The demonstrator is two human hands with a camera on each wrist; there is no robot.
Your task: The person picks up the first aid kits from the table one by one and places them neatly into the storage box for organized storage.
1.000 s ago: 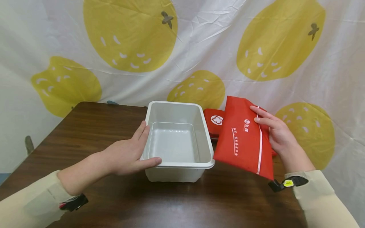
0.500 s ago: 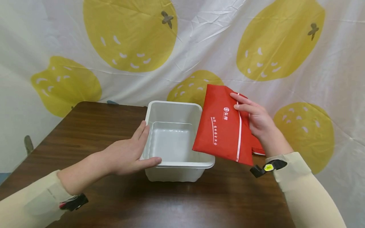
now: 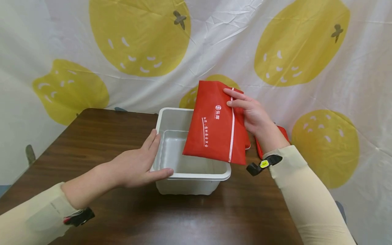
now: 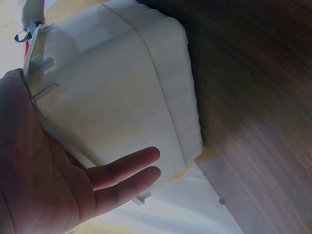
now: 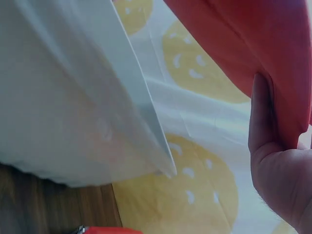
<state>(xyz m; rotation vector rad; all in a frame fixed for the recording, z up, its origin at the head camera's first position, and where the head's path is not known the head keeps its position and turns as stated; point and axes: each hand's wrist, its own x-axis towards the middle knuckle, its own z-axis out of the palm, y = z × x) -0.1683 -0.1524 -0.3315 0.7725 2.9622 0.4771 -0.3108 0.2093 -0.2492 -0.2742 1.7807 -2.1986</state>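
A flat red pouch [image 3: 211, 126] with white lettering and a white stripe hangs tilted over the right part of a white plastic bin [image 3: 186, 187]. My right hand [image 3: 252, 110] grips the pouch at its right side, two fingers across the front and, in the right wrist view, the thumb [image 5: 263, 112] against the back. My left hand [image 3: 137, 166] touches the bin's near left corner, thumb along the front rim. In the left wrist view its straight fingers [image 4: 129, 168] lie beside the bin's outer wall [image 4: 107, 97]. The visible part of the bin's inside holds nothing.
On the dark wooden table [image 3: 128, 217], a red item [image 3: 259, 146] lies right of the bin, partly hidden by my right forearm. A white curtain [image 3: 214, 41] printed with yellow lemons hangs along the table's far edge.
My right hand has carried the red pouch left and up, from beside the bin to over it. The case with a white emblem is now hidden. My left hand and the bin stay put.
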